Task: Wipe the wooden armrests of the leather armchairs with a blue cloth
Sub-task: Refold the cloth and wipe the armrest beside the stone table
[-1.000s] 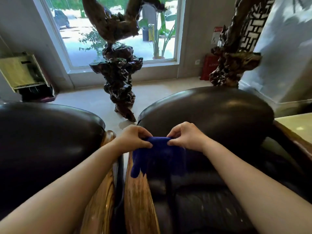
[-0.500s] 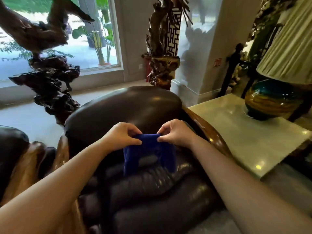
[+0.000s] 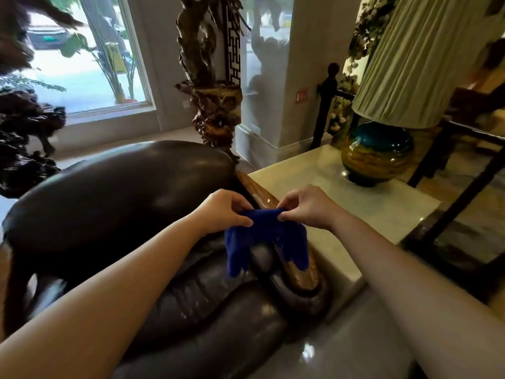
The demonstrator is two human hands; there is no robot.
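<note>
A blue cloth (image 3: 266, 239) hangs folded between my two hands, both pinching its top edge. My left hand (image 3: 222, 212) grips the left end and my right hand (image 3: 307, 207) grips the right end. The cloth dangles just above the polished wooden armrest (image 3: 296, 269) on the right side of a dark leather armchair (image 3: 123, 198). The far part of that armrest (image 3: 259, 192) shows between my hands. The chair's rounded back fills the middle left and its seat cushion lies below my arms.
A pale marble side table (image 3: 369, 203) stands right of the armrest, carrying a teal-and-amber lamp base (image 3: 377, 154) under a pleated shade (image 3: 418, 64). A carved root sculpture (image 3: 210, 86) rises behind the chair. Another dark sculpture (image 3: 24, 138) stands at the left by the window.
My view and both hands have swung right, carrying the cloth from the chair's left armrest across the seat to above its right armrest. The side table and lamp have come into view.
</note>
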